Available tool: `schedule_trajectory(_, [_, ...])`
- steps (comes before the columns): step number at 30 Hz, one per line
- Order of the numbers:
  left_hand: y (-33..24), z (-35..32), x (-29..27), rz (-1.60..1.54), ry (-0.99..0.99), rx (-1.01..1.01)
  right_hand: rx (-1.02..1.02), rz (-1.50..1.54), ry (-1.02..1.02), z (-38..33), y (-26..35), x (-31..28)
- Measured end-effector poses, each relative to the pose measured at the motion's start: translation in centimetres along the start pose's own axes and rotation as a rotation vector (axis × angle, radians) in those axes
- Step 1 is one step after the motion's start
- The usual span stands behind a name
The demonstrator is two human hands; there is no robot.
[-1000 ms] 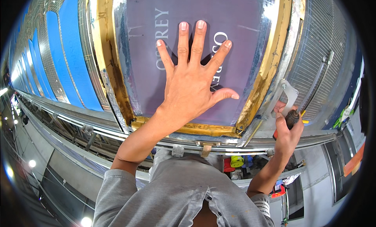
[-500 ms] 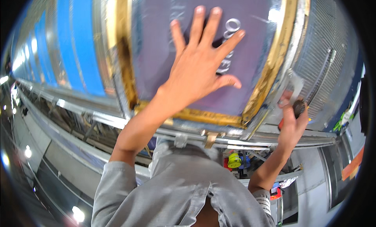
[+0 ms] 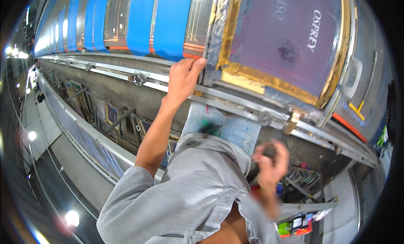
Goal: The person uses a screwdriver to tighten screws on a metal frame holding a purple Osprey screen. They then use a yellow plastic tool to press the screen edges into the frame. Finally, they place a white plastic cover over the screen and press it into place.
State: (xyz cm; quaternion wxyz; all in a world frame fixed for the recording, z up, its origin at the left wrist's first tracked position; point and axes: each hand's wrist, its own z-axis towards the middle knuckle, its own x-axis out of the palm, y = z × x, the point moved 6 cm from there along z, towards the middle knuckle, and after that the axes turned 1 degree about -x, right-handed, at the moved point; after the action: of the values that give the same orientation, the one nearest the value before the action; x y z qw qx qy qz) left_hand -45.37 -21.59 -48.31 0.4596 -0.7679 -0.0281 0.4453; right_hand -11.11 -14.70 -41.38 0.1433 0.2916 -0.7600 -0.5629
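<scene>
A printing screen point(image 3: 286, 54) lies on the long table, its purple mesh edged with gold tape. Pale lettering and a dark smudge show on the mesh. Left of the screen's near corner, my left hand point(image 3: 184, 77) is closed over the table edge, below a blue strip point(image 3: 170, 27); its fingertips are partly hidden. My right hand point(image 3: 272, 162), blurred, is off the table in front of my body. Its fingers curl around a dark round lump point(image 3: 269, 150), whose kind I cannot make out.
Metal rails point(image 3: 235, 107) run along the table's near side. Right of the screen are a pale loop-shaped handle point(image 3: 354, 80), crossed yellow sticks point(image 3: 357, 111) and an orange strip point(image 3: 349, 127). Frames point(image 3: 112, 113) are stored below another long table. A rack with bright items point(image 3: 294, 225) stands lower right.
My left hand has gone from lying spread over the mesh to the table edge on the left. My right hand has come away from the screen's right side toward my body, still holding the dark lump.
</scene>
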Motion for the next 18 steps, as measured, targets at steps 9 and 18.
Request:
schedule_trajectory(9, [7.0,-0.3,-0.8,0.067,0.190,-0.010,0.217,0.150,-0.188,-9.7,-10.6,25.0])
schedule_trajectory(18, [9.8,-1.3,-1.1,-0.016,0.168,0.006,0.021,-0.255,-0.289,-10.8,-12.3,28.8])
